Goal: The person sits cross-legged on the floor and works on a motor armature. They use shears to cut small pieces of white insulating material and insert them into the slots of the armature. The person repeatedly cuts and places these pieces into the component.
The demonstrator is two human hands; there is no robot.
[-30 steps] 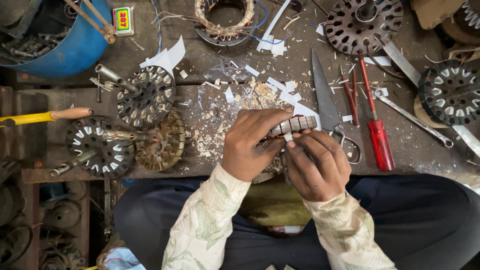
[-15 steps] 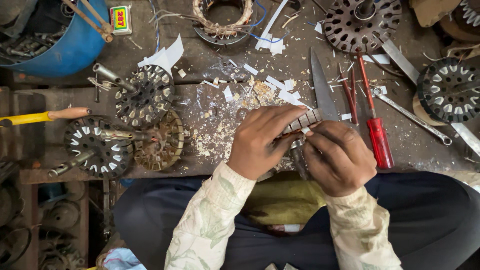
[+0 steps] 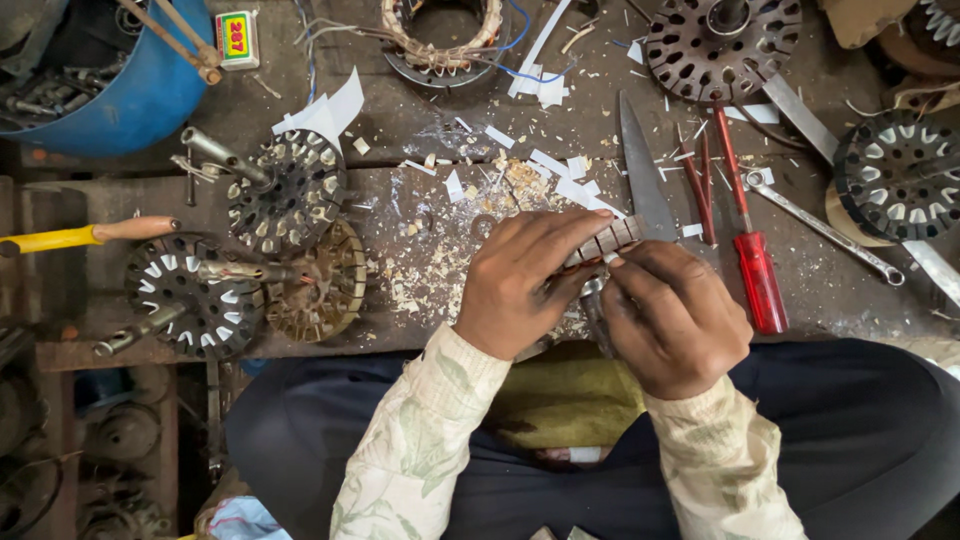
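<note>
the slotted metal core (image 3: pixel 600 243) lies slantwise in our left hand (image 3: pixel 520 285) grip, our right hand (image 3: pixel 675 320) fingertips pinching closed at its nearer, right end.

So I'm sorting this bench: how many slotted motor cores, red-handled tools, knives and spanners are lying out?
Slotted round motor cores, apart from the one both hands work on: 6, e.g.
Red-handled tools: 2, e.g. red screwdriver
Knife blade: 1
Spanner: 1
Total: 10
</note>
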